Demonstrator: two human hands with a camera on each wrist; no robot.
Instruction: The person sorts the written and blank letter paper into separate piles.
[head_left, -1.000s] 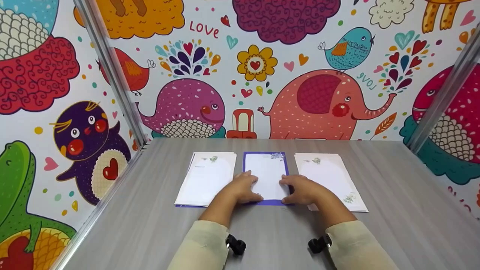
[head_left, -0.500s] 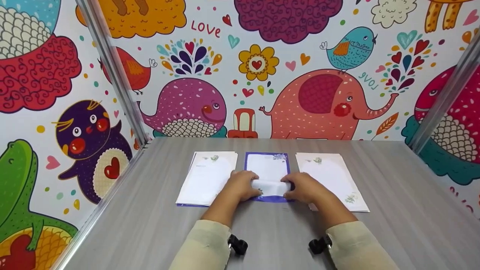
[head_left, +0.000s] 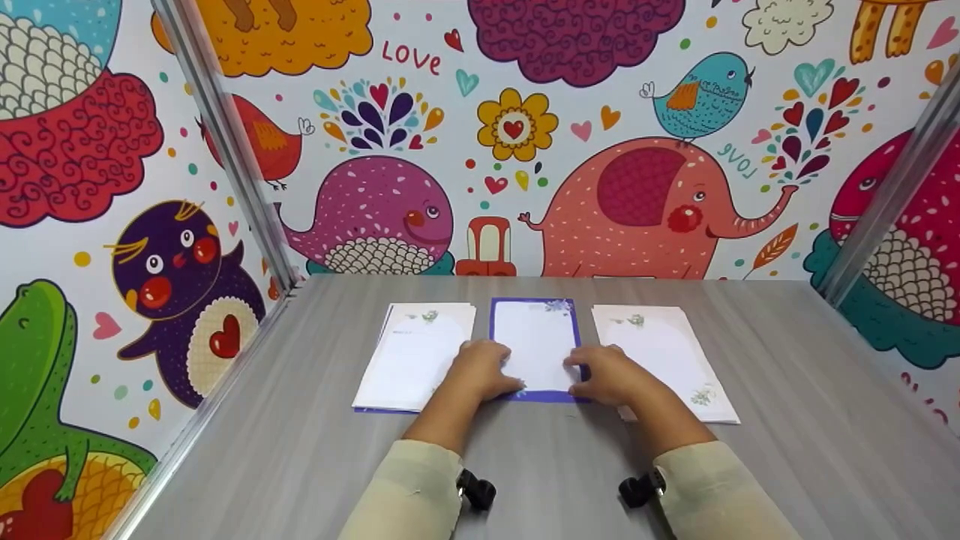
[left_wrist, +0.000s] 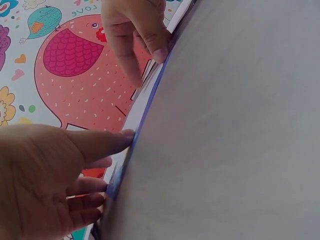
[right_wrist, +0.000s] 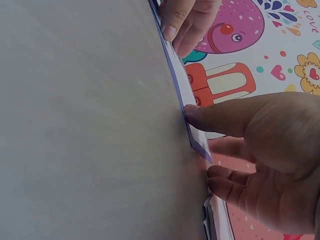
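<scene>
A purple-bordered stationery sheet (head_left: 534, 345) lies at the middle of the table, a blue flower print in its far right corner. My left hand (head_left: 486, 370) touches its left side, the thumb on the near edge, fingers apart. On the opposite side my right hand (head_left: 606, 375) touches the right edge with thumb and fingertips spread. In the left wrist view, the left thumb (left_wrist: 122, 141) rests along the purple border. The right wrist view has the right thumb (right_wrist: 197, 116) on the near edge, fingers close to the corner.
To the left is a stack of white printed sheets (head_left: 416, 349), purple showing under its near edge. Another white stack (head_left: 660, 352) sits to the right, partly behind the right hand. A cartoon-printed wall (head_left: 480, 180) stands behind the grey table (head_left: 555, 480).
Half a second ago a white sheet bulged up between the hands at the near end; now it lies flat. The purple-bordered sheet sits slightly farther away than one second ago.
</scene>
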